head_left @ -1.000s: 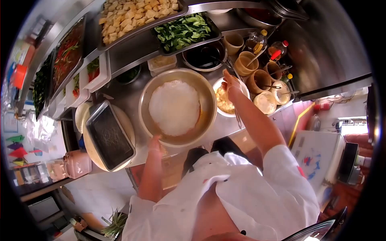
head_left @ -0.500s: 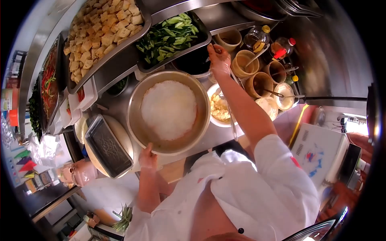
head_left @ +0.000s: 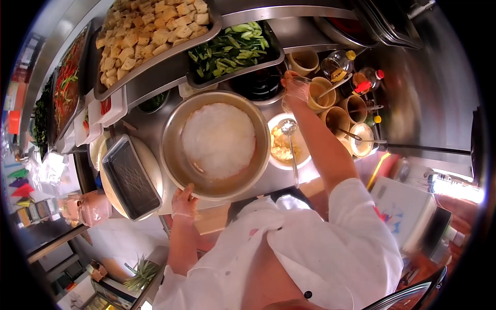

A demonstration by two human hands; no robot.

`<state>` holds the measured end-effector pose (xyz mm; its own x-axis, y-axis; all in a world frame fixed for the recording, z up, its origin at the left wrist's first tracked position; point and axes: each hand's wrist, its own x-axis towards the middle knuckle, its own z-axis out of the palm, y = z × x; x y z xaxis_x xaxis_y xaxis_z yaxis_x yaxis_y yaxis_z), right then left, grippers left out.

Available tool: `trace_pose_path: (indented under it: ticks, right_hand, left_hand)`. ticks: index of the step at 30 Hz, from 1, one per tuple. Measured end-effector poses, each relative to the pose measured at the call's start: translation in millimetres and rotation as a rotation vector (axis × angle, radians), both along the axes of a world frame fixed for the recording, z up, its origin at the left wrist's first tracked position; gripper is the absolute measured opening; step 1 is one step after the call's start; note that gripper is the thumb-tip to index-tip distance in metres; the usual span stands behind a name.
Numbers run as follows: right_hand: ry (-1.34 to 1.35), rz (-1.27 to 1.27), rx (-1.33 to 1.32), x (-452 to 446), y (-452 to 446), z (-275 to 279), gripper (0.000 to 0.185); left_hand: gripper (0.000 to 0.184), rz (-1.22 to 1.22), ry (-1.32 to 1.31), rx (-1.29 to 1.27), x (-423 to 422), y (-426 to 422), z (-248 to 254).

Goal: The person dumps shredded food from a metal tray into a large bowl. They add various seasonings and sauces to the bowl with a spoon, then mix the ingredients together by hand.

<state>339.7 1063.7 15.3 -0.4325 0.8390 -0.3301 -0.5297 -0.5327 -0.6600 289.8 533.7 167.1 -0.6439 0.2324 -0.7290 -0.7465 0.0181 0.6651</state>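
A wide metal bowl [head_left: 168, 170] stands before me with a white, powdery layer covering the middle of its contents. My left hand [head_left: 184, 201], in what looks like a thin clear glove, is closed on its near rim. My right hand [head_left: 295, 89] is beside a bowl of dark liquid [head_left: 256, 85], below the tray edge. Its fingers are pressed together; whatever they hold is too small to make out. Just nearer than that hand, a white bowl [head_left: 306, 155] holds pale yellow chopped food, with a metal spoon [head_left: 289, 129] resting in it.
Tan containers [head_left: 321, 93] with spoons stand at the right, next to bottles [head_left: 337, 64]. Raised at the back are a tray of bread-like cubes [head_left: 150, 36] and a tray of cut greens [head_left: 232, 49]. A black rectangular pan [head_left: 132, 175] sits on a round lid at the left.
The view has shifted, so the trays appear farther right. My right hand has drawn back a little from the dark liquid bowl. The spoon in the white bowl shows more fully. My left hand stays on the rim.
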Motion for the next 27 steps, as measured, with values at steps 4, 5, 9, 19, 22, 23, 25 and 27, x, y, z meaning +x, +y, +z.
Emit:
trace_pose_path:
  ticks: [4, 5, 9, 19, 22, 23, 25, 27]
  right_hand:
    - [-0.527, -0.004, 0.255, 14.4, -46.7, 110.9, 0.018]
    - [-0.518, -0.010, 0.306, 18.2, -52.1, 114.4, 0.021]
    - [-0.740, 0.221, 0.628, 39.9, -97.3, 162.1, 0.030]
    - [-0.300, 0.317, 1.699, 90.9, -217.4, 141.0, 0.038]
    - [-0.451, 0.356, 1.211, 105.4, -249.7, 117.8, 0.018]
    - [-0.596, 0.337, 0.970, 107.4, -240.0, 116.1, 0.017]
    - [-0.860, 0.291, 0.460, 103.8, -209.4, 143.7, 0.019]
    - [-0.700, 0.130, 0.485, 96.2, -166.9, 138.9, 0.025]
  left_hand:
    - [0.026, -0.039, -0.011, -0.083, -3.1, -8.7, -5.5]
    - [0.027, -0.035, -0.009, -0.050, -2.3, -7.4, -3.5]
    - [0.027, -0.065, -0.004, -0.011, -3.7, -7.0, -1.6]
    - [0.032, -0.185, 0.042, -0.148, -4.6, -4.0, 17.2]
    - [0.031, -0.180, 0.055, -0.132, -3.8, -5.6, 16.1]
    - [0.031, -0.165, 0.044, -0.111, -4.3, -7.2, 11.8]
    - [0.034, -0.228, 0.078, -0.122, -3.1, -16.4, -1.3]
    - [0.037, -0.279, 0.122, -0.138, -6.3, -17.7, -4.4]
